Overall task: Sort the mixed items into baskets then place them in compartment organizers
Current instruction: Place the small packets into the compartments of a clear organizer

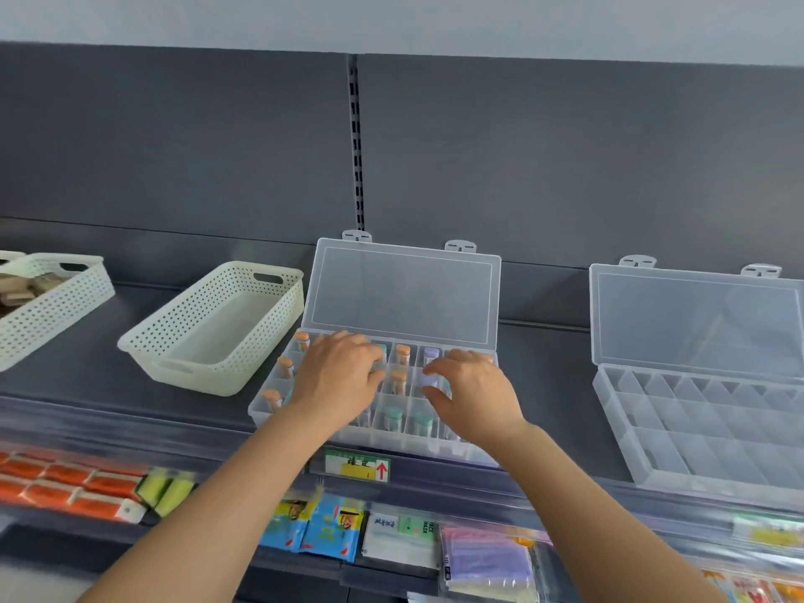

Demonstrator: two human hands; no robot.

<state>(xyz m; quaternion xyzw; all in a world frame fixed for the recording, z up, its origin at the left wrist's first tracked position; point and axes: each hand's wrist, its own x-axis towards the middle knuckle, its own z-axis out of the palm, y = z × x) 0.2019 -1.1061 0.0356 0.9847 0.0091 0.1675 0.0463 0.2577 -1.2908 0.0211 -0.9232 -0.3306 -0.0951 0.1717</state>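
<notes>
Above packets point(330, 530) hanging on the lower shelf, a person is reaching both hands over an open clear organizer point(385, 441) sitting on the shelf, its compartments holding small capped vials point(402, 353). The right hand point(472, 391) is hovering with fingers loosely spread, grasping nothing; whether the left hand point(337, 376) is gripping anything cannot be told. A white basket point(182, 341) is sitting just left, and a second organizer point(696, 433) is lying open to the right.
</notes>
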